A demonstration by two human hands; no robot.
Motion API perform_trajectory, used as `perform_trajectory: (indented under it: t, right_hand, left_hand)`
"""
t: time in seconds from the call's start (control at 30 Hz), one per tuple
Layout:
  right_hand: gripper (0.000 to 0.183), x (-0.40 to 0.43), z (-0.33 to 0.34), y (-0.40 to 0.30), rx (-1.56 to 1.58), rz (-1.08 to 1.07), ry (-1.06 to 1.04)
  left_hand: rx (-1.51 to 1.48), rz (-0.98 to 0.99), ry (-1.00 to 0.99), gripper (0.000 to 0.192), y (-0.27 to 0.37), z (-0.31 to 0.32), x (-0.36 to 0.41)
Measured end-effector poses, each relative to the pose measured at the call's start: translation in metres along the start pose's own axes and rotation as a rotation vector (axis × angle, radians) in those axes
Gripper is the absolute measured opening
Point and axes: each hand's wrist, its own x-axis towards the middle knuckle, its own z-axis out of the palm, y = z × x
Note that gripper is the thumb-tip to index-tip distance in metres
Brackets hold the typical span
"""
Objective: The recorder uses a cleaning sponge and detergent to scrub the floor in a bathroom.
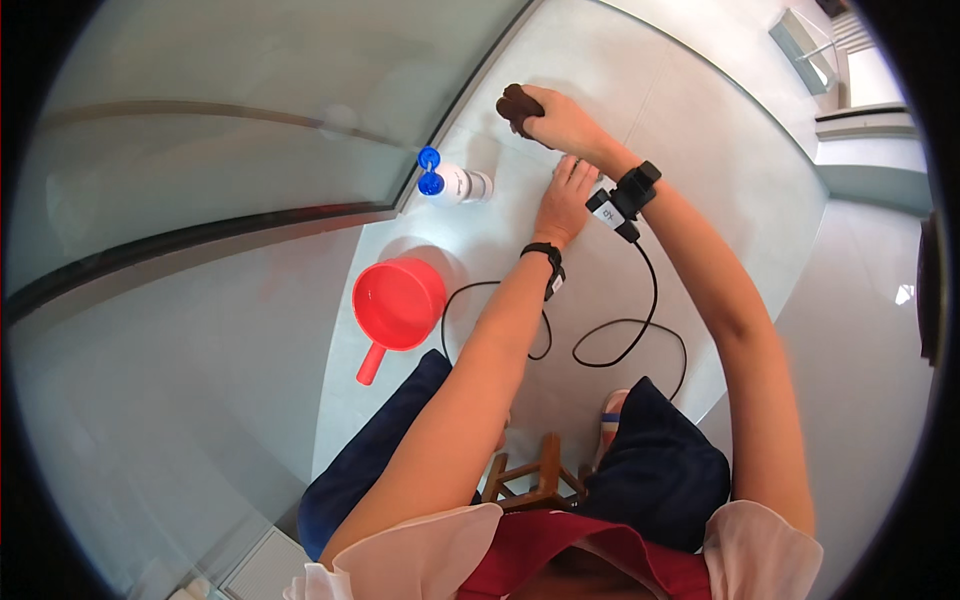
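My right hand [562, 116] grips a dark brown object [517, 109], perhaps a brush head or a bunched cloth, over the floor near the glass panel's edge. Below my right wrist, the fingers of my left hand [564, 201] reach down at a small greyish metal piece at floor level, mostly covered by the fingers and the right forearm. Whether the left hand grips that piece is hidden. To the left stands a white bottle [453, 184] with its blue flip cap raised. Nearer to me, a red plastic dipper [399, 304] rests on the floor, handle towards me.
A glass panel with a dark frame [300, 225] borders the left. Black cables [651, 300] run from devices on both wrists and loop across the tiled floor [675, 135]. A wooden stool [544, 480] is between my legs. A wall [847, 277] rises at the right.
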Motion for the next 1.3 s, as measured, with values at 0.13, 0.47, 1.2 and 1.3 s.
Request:
perform_trajectory:
  t: [0.13, 0.47, 1.2, 1.3]
  right_hand:
    - [0.069, -0.029, 0.026, -0.015, -0.162, 0.017, -0.151]
    - [0.085, -0.048, 0.128, -0.025, -0.342, -0.125, 0.254]
    - [0.051, -0.322, -0.16, 0.089, -0.076, 0.149, 1.022]
    - [0.052, -0.372, -0.166, 0.11, -0.156, 0.246, 1.094]
  left_hand:
    - [0.082, -0.215, -0.248, 0.015, -0.009, -0.007, -0.023]
    - [0.21, -0.545, -0.119, 0.062, 0.014, -0.092, -0.14]
    - [0.334, -0.249, -0.192, 0.048, -0.045, -0.084, -0.132]
    - [0.405, -0.474, -0.089, 0.051, -0.098, -0.108, -0.12]
